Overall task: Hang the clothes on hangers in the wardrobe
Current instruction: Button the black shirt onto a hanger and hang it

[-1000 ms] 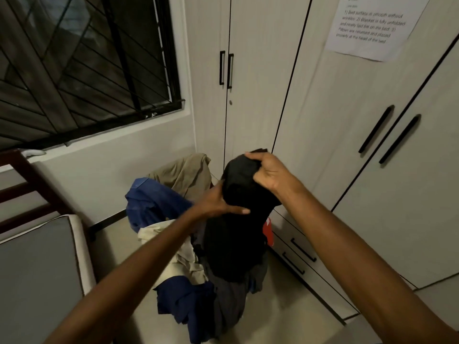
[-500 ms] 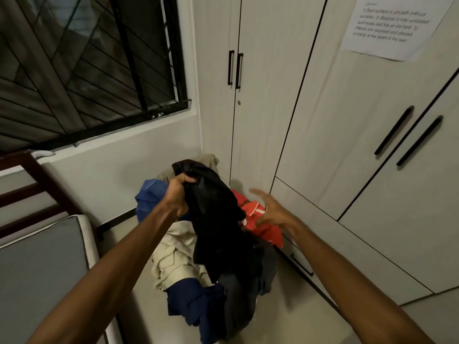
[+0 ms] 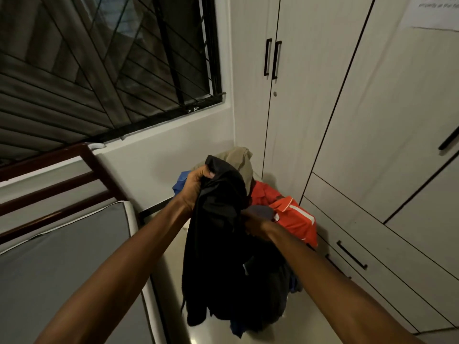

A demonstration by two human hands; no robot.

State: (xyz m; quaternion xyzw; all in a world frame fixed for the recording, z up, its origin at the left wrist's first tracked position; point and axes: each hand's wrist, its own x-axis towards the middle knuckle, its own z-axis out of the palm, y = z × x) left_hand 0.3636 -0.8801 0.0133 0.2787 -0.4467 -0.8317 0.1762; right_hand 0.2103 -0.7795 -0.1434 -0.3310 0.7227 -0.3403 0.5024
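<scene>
A black garment [image 3: 218, 244] hangs from my left hand [image 3: 196, 184], which grips its top edge at chest height. My right hand [image 3: 253, 224] holds the same garment lower down at its right side, its fingers partly hidden in the folds. Behind it lies a heap of clothes: an orange shirt with white stripes [image 3: 290, 214], a beige piece [image 3: 238, 157] and a blue one [image 3: 180, 182]. The white wardrobe [image 3: 323, 108] stands on the right with all its doors closed. No hanger is in sight.
A bed with a grey mattress [image 3: 62, 264] and a dark wooden frame [image 3: 49, 170] fills the left. A barred window [image 3: 99, 58] is above it. Wardrobe drawers with black handles [image 3: 351, 254] run low on the right. A narrow strip of pale floor [image 3: 310, 319] lies between.
My right hand has come back from the orange shirt and taken hold of the black garment. My left hand has kept its grip, and the garment now hangs lower and longer.
</scene>
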